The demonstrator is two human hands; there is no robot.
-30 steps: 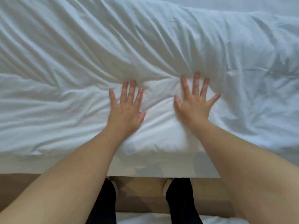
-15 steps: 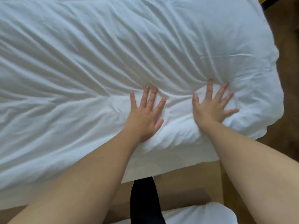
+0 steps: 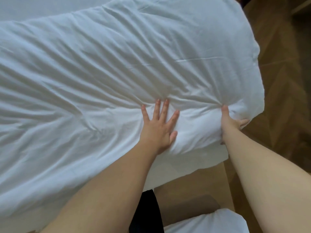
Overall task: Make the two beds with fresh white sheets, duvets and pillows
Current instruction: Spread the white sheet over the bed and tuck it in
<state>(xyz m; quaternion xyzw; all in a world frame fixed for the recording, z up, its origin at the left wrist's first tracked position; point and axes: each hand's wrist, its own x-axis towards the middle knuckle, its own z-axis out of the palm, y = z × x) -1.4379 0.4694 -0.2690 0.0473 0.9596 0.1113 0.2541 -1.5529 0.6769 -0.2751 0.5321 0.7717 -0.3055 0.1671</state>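
- While it lies spread over the bed [image 3: 33, 7], the creased, puffy white duvet [image 3: 101, 73] fills most of the view, its near right corner overhanging the brown wooden floor [image 3: 282, 81].
- Left hand [image 3: 158, 130]: grip wide, fingers spread flat, pressing the duvet near its edge.
- Right hand [image 3: 230, 123]: grip holding the duvet's corner, thumb on top, fingers beneath.

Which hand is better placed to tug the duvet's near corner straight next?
Right, probably: the right hand grips the duvet beside that corner, while the left hand lies flat further in.
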